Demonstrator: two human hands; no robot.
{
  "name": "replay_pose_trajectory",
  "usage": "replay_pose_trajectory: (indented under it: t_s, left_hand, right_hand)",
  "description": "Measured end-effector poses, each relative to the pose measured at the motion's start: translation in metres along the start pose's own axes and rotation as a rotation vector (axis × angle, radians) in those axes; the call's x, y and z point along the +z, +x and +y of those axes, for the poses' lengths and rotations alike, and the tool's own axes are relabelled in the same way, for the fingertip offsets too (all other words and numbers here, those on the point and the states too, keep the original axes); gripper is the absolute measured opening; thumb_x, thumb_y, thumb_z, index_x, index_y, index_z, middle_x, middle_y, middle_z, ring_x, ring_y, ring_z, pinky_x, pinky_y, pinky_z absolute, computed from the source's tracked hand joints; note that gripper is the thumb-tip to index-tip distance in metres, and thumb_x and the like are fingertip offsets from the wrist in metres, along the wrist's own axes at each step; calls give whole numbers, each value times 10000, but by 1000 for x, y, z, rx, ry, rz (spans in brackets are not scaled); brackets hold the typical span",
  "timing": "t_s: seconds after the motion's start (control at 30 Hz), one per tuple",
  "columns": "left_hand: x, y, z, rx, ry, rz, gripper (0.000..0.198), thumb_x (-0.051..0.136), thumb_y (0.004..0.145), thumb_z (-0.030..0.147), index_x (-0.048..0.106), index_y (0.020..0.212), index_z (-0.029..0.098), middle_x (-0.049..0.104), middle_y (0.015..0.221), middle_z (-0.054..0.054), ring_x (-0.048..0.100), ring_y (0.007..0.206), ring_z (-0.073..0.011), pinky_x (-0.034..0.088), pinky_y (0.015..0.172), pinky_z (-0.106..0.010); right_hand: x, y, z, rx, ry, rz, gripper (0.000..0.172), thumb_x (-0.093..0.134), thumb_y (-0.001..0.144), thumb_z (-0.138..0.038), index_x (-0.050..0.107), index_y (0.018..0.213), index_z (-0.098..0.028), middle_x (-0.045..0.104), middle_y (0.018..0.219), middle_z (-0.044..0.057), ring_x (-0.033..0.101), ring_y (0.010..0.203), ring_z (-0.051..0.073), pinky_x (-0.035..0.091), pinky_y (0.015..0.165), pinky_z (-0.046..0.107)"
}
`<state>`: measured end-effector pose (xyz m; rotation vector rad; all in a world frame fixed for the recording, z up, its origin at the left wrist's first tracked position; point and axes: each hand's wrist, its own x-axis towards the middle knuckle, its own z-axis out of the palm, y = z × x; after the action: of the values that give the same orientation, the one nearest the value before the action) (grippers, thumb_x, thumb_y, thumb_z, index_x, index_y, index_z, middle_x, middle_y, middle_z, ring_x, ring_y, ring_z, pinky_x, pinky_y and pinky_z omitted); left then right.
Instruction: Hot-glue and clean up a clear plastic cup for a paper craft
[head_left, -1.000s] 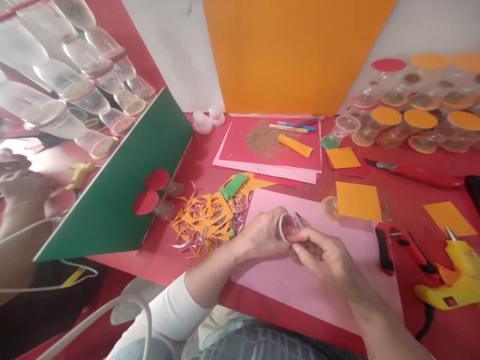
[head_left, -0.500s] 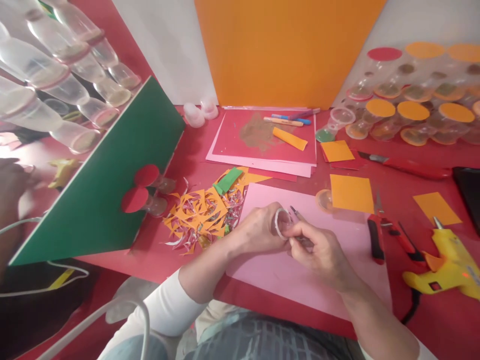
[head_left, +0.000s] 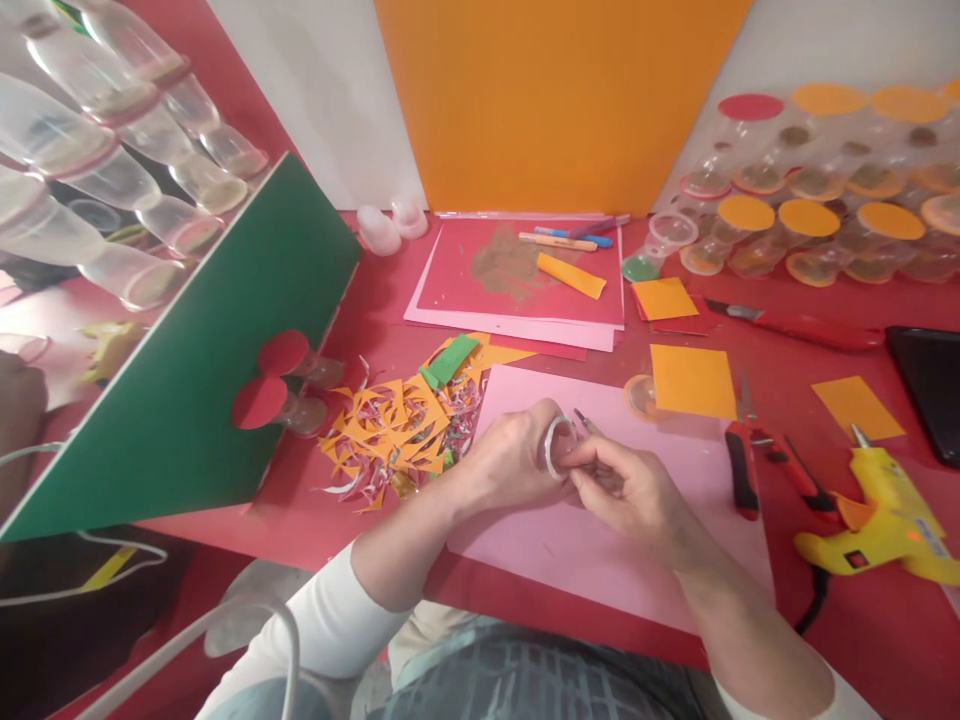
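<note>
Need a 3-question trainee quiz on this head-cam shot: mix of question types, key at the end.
1. Multiple choice: which of the person's hands is wrapped around the clear round plastic cup with the pale rim? A) right B) left C) neither
2. True or false: the yellow plastic glue gun lies to the right of the flat pink paper sheet.
3. Count: how many flat round red discs show against the green rectangular board?

Key: 1. B, the left hand. 2. True. 3. Two.
</note>
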<state>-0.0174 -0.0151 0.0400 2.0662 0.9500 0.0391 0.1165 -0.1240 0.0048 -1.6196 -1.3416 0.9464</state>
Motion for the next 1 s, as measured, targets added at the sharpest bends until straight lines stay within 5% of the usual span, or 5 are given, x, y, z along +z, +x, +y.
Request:
replay_pose_trajectory:
  t_s: [0.23, 0.53, 0.77, 1.0]
  left_hand:
    - [1, 0, -1, -14, -41, -35, 350, 710, 644, 344, 421, 822, 256, 644, 695, 22, 718, 727, -244, 456, 598, -257]
    - [-4, 1, 3, -28, -69, -99, 373, 720, 629, 360, 446, 854, 244, 668, 743, 30, 714, 735, -211, 474, 611, -246]
    - [-1, 1, -2, -26, 4, -67, 321, 657, 695, 385, 388, 809, 253, 645, 700, 17, 718, 704, -233, 447, 579, -254]
    - [-2, 0, 0, -12, -12, -83, 334, 648, 698, 364, 342, 780, 257, 580, 644, 35, 701, 657, -227, 411, 538, -244]
  right_hand:
    - [1, 1, -9, -36, -116, 87, 130, 515, 786, -207, 642, 782, -233, 748, 740, 39, 737, 611, 185, 604, 565, 248]
    - [-5, -2, -6, 63, 173, -81, 173, 526, 877, -272, 662, 960, -208, 750, 684, 18, 751, 614, 177, 637, 618, 265]
    - [-1, 4, -4, -125, 14, 8, 191, 525, 858, -201, 710, 906, -213, 759, 727, 12, 716, 529, 135, 599, 521, 188]
    - [0, 2, -8, -244, -139, 90, 179, 508, 850, -150, 670, 841, -225, 767, 801, 22, 752, 641, 136, 588, 545, 148]
